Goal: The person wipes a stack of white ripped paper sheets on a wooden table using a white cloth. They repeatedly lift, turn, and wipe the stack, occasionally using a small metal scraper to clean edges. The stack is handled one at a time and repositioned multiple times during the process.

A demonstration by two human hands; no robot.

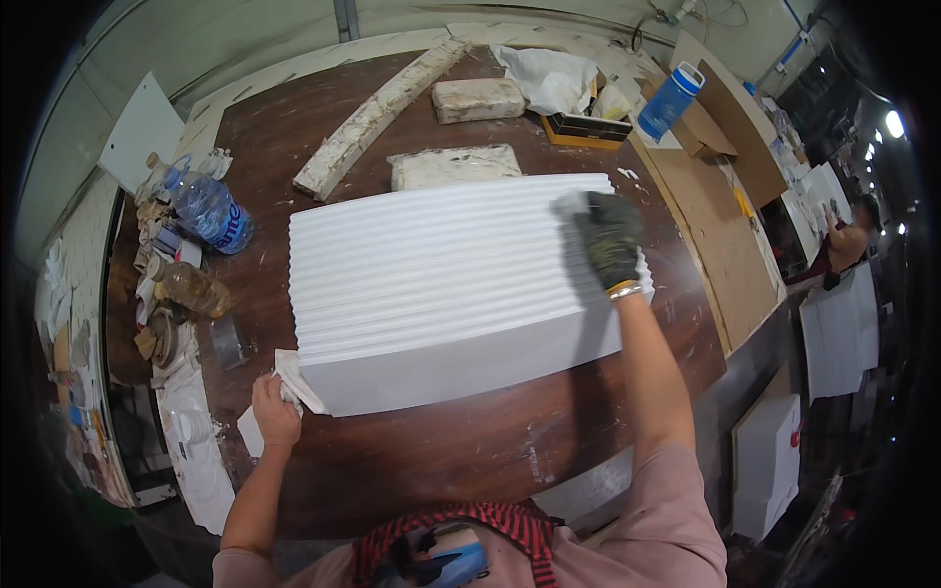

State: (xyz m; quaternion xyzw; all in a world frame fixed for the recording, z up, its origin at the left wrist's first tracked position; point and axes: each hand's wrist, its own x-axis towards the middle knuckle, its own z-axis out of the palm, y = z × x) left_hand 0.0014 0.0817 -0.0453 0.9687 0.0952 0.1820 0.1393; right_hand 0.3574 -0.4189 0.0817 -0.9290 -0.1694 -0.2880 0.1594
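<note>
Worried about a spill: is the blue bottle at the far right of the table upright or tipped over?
Tipped. The blue bottle leans with its white cap toward the upper right, resting by the cardboard sheet.

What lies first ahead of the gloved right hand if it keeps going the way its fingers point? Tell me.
The gloved right hand rests on the white ribbed rectangular panel, fingers aimed up and slightly left across the table. Past the panel's far edge, the first thing in line looks like the pale rectangular block, though depth is uncertain.

The gloved right hand [610, 238] presses on the far right of a white ribbed panel [446, 274]; the bare left hand [275, 410] grips a rag [294, 377] at its near corner on the counter [441, 451].
</note>
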